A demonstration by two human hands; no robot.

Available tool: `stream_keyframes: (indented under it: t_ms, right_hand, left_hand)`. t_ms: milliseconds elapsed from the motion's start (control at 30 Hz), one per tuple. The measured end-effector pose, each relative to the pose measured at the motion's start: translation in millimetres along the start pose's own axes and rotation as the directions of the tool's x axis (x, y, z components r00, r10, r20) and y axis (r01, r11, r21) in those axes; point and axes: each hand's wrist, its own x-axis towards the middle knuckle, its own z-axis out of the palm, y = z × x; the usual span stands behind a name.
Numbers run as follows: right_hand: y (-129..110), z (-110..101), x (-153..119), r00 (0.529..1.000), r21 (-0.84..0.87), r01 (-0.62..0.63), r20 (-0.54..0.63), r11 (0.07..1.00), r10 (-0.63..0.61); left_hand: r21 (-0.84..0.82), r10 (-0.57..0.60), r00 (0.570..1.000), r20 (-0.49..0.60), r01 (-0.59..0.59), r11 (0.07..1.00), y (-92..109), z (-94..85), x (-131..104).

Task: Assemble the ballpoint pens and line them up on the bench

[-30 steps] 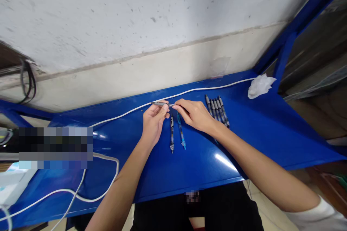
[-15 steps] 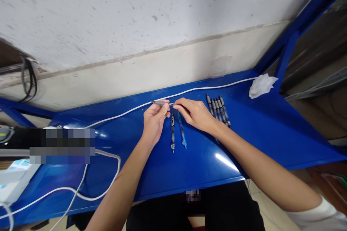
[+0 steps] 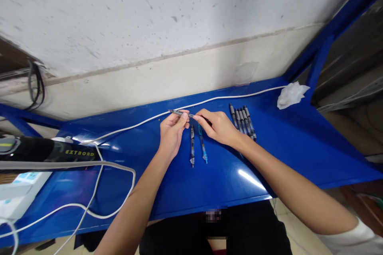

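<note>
Over the blue table, my left hand is closed on a slim grey pen, its tip pointing left. My right hand pinches at the pen's right end, the fingertips almost meeting those of the left. A dark piece shows under the right fingers; whether it is one with the pen I cannot tell. Below the hands lie a black-and-clear pen and a light blue pen, side by side. Right of my right hand sits a row of several grey-topped pens, partly hidden by the wrist.
A white cable runs along the back of the blue table to crumpled white plastic. At left are a black cylindrical object with lettering, looped cable and a white-and-blue box. The wall rises behind.
Both hands stay close together at the pen. The right hand's grip has shifted slightly, and a dark piece now shows beneath its fingers. The whole view has moved a little.
</note>
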Motion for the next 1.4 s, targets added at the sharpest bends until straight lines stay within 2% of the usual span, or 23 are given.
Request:
stream_keyframes:
  t_ms: [167,400,500,733,867,1000,1100,1233,1300,1400]
  right_hand:
    - [2,0,1,0.994,0.048,0.087,-0.072,0.995,-0.084]
    - [2,-1,2,0.989,0.060,0.121,-0.090,0.991,-0.116]
    - [-1,-3,3,0.993,0.119,0.094,-0.088,0.988,-0.084]
    - [-5,-7,7,0.995,0.323,-0.072,-0.045,0.944,0.092]
    - [-5,-3,11,0.972,0.561,-0.152,-0.066,0.814,0.227]
    - [-1,-1,18,0.899,0.799,-0.149,-0.136,0.583,0.417]
    - [6,-6,24,0.849,0.883,-0.129,-0.137,0.451,0.510]
    - [20,-15,28,0.855,0.919,-0.122,-0.095,0.376,0.509]
    - [28,-20,27,0.864,0.936,-0.082,-0.103,0.341,0.492]
    - [39,-27,21,0.865,0.971,-0.064,-0.062,0.232,0.499]
  left_hand:
    - [-0.019,-0.011,1.000,-0.009,0.010,1.000,2,1.0,-1]
    - [-0.019,0.004,1.000,-0.014,-0.005,1.000,0,-0.1,0]
    - [-0.006,0.027,1.000,-0.002,-0.027,1.000,-2,-1.8,1]
    - [0.036,0.067,0.998,0.016,-0.067,0.997,-3,-3.7,1]
    - [0.037,0.064,0.997,0.047,-0.066,0.997,0,-3.1,0]
    - [0.126,0.051,0.993,0.104,-0.064,0.990,0,-1.5,-2]
    - [0.174,0.040,0.993,0.111,-0.059,0.983,-1,-0.8,-3]
    - [0.190,0.094,0.995,0.041,-0.101,0.977,-1,-3.2,-1]
    - [0.266,0.148,0.989,0.003,-0.143,0.953,0,-5.8,2]
    - [0.414,0.230,0.973,-0.005,-0.208,0.886,-1,-9.4,5]
